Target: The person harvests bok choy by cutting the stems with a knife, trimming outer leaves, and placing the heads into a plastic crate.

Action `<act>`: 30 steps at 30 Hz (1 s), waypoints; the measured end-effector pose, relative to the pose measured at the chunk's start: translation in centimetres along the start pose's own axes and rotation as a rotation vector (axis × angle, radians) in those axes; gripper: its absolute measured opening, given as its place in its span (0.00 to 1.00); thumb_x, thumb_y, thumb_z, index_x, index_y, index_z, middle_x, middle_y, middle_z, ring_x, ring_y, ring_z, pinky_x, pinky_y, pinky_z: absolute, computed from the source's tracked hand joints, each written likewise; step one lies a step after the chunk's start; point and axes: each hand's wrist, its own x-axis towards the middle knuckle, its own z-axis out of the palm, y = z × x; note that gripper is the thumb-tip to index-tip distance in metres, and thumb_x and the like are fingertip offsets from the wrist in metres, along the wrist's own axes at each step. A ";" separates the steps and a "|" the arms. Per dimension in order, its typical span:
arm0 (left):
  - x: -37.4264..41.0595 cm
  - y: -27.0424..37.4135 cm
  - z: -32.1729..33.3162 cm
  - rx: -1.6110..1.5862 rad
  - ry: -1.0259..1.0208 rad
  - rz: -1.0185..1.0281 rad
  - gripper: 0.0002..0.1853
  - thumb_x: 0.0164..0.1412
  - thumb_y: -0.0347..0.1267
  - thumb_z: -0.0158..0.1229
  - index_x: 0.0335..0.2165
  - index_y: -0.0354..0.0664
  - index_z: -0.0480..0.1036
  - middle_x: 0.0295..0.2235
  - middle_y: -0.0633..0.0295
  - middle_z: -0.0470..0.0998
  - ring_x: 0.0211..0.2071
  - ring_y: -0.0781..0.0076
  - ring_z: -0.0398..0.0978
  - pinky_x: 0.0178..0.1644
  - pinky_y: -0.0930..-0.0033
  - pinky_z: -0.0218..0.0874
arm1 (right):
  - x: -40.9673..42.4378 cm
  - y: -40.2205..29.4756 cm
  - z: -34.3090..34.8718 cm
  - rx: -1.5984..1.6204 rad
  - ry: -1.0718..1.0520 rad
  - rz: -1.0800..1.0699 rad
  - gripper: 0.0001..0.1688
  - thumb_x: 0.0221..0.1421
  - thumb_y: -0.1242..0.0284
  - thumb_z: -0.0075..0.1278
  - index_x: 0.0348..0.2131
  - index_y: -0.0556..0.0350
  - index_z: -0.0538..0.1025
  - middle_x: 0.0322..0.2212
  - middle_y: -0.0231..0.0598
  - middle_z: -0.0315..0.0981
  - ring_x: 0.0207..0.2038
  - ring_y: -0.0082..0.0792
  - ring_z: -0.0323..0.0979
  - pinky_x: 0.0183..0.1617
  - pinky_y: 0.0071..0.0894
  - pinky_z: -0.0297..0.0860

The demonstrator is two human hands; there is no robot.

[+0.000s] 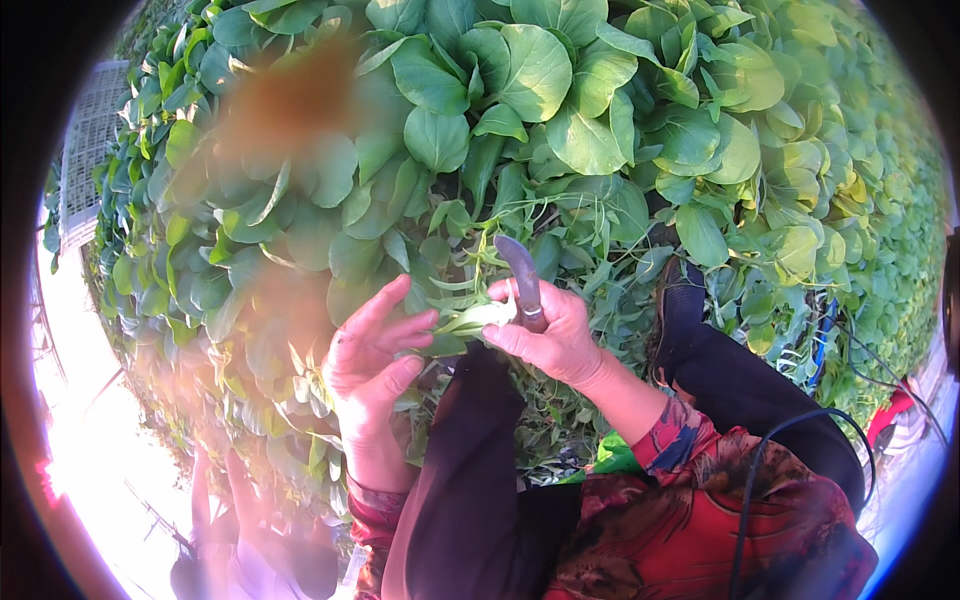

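Note:
My right hand [551, 334] grips a small curved knife [517, 262], its hooked blade pointing up and away from me. Between that hand's thumb and fingers is also a pale-stemmed bit of leafy greens [469, 319], its leaves pointing left. To its left, my left hand [371, 356] holds nothing; its fingers are apart and the tips come close to those leaves. Just beyond the knife grow broad, round-leaved greens [517, 75], resembling bok choy. Thin, narrow-leaved plants [592, 217] lie or grow among them.
My bent knee [480, 390] is below the hands, and a dark shoe [679, 300] stands right. A black cable [750, 480] loops over my sleeve. Green material [615, 454] lies beneath me. At left are a white plastic crate [94, 150] and another person's arms [236, 487]. An orange-brown blur obscures some leaves.

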 end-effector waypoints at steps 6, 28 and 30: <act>2.7 1.9 5.1 0.732 -0.226 -0.218 0.35 0.47 0.21 0.58 0.56 0.36 0.60 0.44 0.49 0.75 0.46 0.62 0.73 0.50 0.66 0.62 | 1.3 -3.1 0.6 0.223 -0.166 -0.005 0.15 0.54 0.74 0.55 0.41 0.58 0.70 0.30 0.25 0.68 0.32 0.14 0.66 0.36 0.17 0.64; 15.9 0.3 9.1 0.484 -0.341 -0.450 0.19 0.49 0.25 0.58 0.43 0.35 0.67 0.26 0.63 0.75 0.17 0.80 0.68 0.20 0.78 0.60 | 7.3 2.0 -6.0 -0.785 0.179 0.214 0.18 0.55 0.66 0.44 0.42 0.59 0.66 0.32 0.57 0.73 0.38 0.57 0.70 0.41 0.51 0.65; 18.0 -0.6 8.9 0.657 -0.185 -0.377 0.23 0.49 0.25 0.57 0.47 0.38 0.64 0.25 0.61 0.73 0.15 0.78 0.67 0.17 0.76 0.60 | 7.8 2.4 -5.5 -0.984 0.139 0.263 0.17 0.56 0.66 0.44 0.41 0.60 0.66 0.32 0.58 0.72 0.39 0.58 0.70 0.42 0.49 0.65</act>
